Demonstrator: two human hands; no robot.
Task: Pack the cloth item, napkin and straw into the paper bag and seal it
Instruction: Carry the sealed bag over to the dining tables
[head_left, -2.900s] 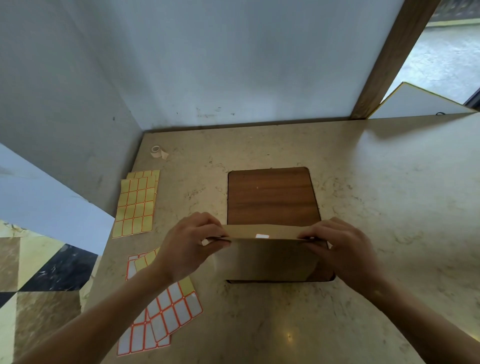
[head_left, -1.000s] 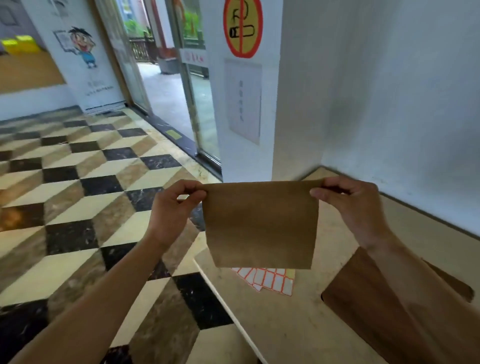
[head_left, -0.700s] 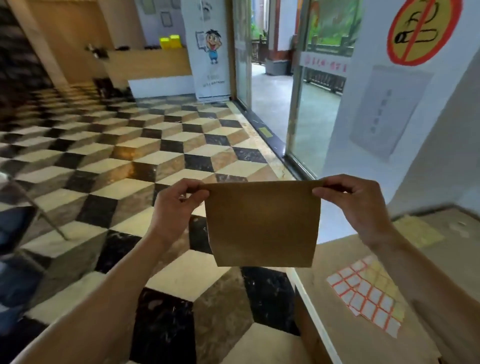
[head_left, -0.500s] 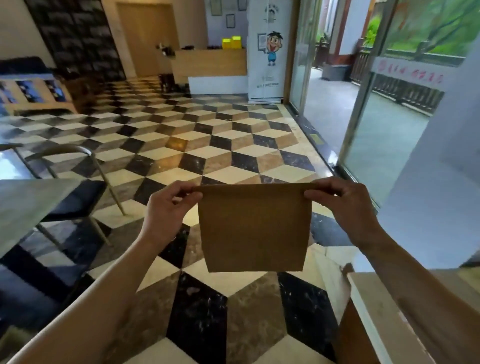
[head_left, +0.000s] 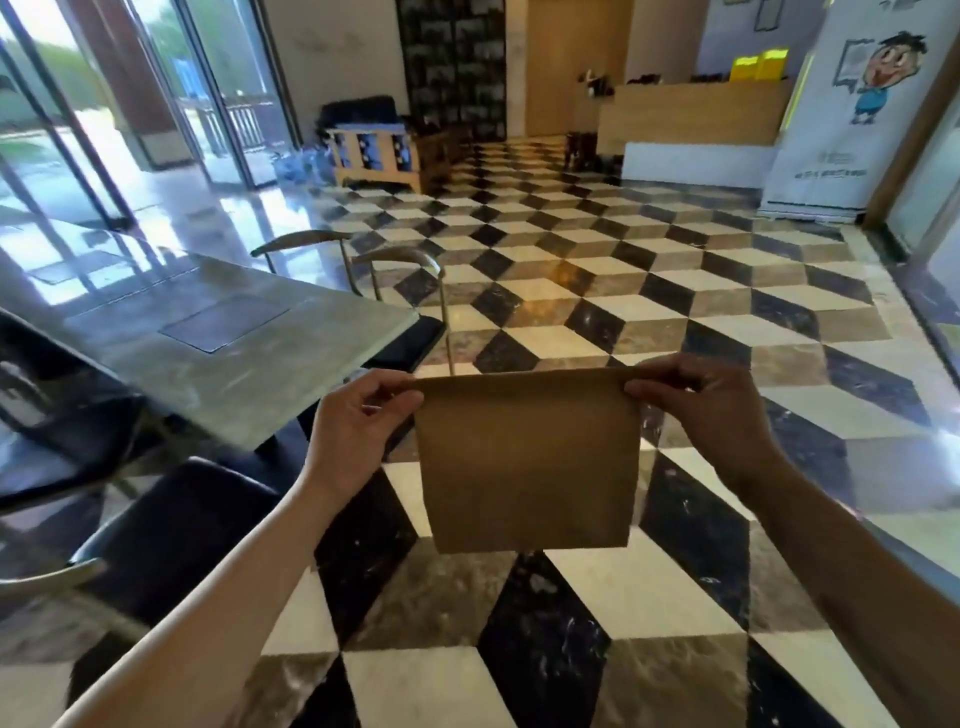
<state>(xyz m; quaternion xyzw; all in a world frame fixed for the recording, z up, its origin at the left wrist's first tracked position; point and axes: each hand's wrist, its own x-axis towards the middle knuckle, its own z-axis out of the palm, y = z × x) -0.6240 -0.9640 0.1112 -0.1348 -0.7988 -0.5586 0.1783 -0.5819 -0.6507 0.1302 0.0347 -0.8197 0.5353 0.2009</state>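
Observation:
A brown paper bag hangs in the air in front of me, its top edge folded flat. My left hand pinches its top left corner and my right hand pinches its top right corner. The bag hangs upright over a chequered floor, and nothing sticks out of it. The cloth item, napkin and straw are not visible.
A grey stone table stands to the left with metal-framed chairs at its far side and a dark seat near me. A wooden counter and a bench stand at the back. Glass doors line the left side.
The bag was on the beige counter with both hands at its folded top; now it is lifted and carried leftward as my view swings away from that counter toward the open hall.

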